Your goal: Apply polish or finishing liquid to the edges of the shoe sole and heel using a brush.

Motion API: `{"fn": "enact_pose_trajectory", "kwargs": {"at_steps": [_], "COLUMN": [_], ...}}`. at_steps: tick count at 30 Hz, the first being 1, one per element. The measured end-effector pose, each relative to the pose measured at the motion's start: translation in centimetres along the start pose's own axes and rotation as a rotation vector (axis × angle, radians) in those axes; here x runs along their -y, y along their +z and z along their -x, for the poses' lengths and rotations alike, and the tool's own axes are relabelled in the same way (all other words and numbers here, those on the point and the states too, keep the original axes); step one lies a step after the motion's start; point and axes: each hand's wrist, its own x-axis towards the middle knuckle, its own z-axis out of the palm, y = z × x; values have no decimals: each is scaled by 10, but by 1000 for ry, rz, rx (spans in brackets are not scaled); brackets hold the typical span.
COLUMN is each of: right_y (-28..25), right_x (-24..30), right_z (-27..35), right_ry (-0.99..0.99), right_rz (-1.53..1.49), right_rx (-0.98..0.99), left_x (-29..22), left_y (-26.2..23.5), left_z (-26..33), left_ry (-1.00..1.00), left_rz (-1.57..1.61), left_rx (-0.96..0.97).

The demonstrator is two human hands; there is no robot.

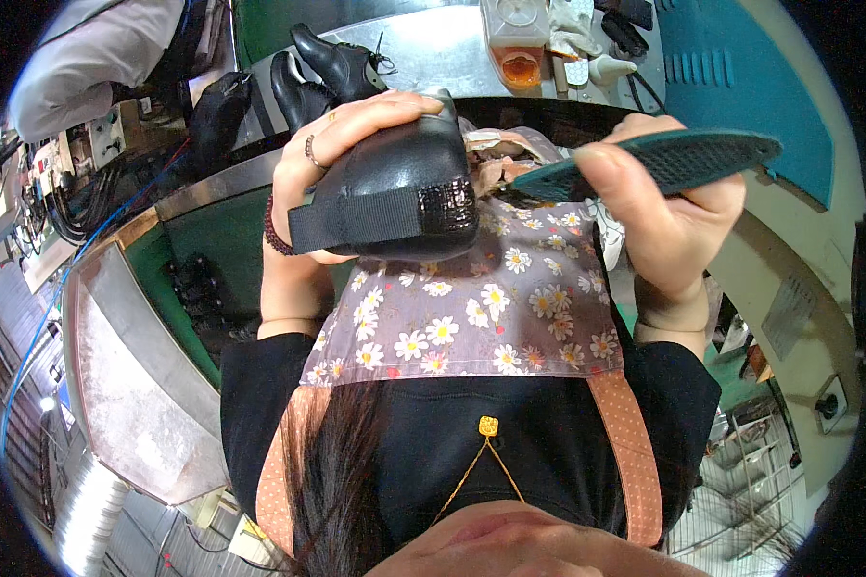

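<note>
Fingers (356,120) of the left hand (327,163) are wrapped around a black shoe (394,188), held up over the flowered apron (471,308), so the green brush (674,159) pinched in the right hand (664,221) can reach it.

Black shoe (394,173): glossy black leather, rounded body, held in front of the person's chest above a floral apron; gripped from the picture's left side, fingers curled over its top.
Strap (356,219): flat black woven band across the shoe's lower side, running to a rough, shiny black patch (446,205) at its end.
Green brush (645,163): dark teal, flat elongated handle with a textured, dotted face; lies almost level, pinched between thumb and fingers.
Brush tip (510,192): dark bristled end just beside the shoe's patch; contact cannot be told.
</note>
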Motion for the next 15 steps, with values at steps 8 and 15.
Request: {"fn": "enact_pose_trajectory", "kwargs": {"at_steps": [8, 15], "right_y": [-2, -2], "right_x": [8, 9], "right_z": [1, -4], "right_ry": [-52, -107], "right_rz": [-153, -80], "right_rx": [-4, 105], "left_x": [1, 0], "left_y": [-10, -9], "left_z": [-14, -16], "left_ry": [185, 237], "left_rz": [-191, -252], "left_rx": [207, 253]}}
